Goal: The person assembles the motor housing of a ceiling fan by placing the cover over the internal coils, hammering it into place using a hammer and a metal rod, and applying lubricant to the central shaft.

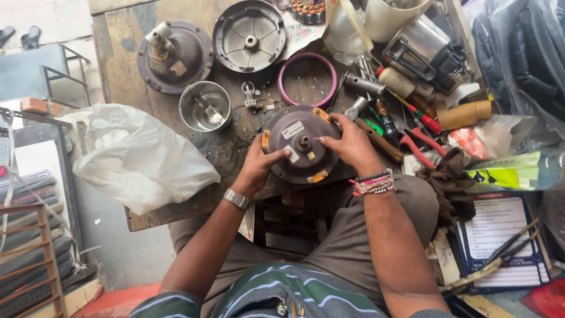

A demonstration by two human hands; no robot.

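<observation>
Head view: both hands clasp the round dark-brown metal fan motor housing [301,152] at the bench edge, left hand [259,166] curled on its left rim, right hand [351,145] on its right. Beyond it lie a separated silver cover [249,35] and another motor half [175,56], so reassembly looks unfinished.

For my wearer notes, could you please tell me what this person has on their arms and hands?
Both forearms are bare, with no sleeves reaching them and no gloves. The left hand has a silver metal watch at its wrist. The right hand has several stacked bracelets of pink, black and beaded strands.
</observation>
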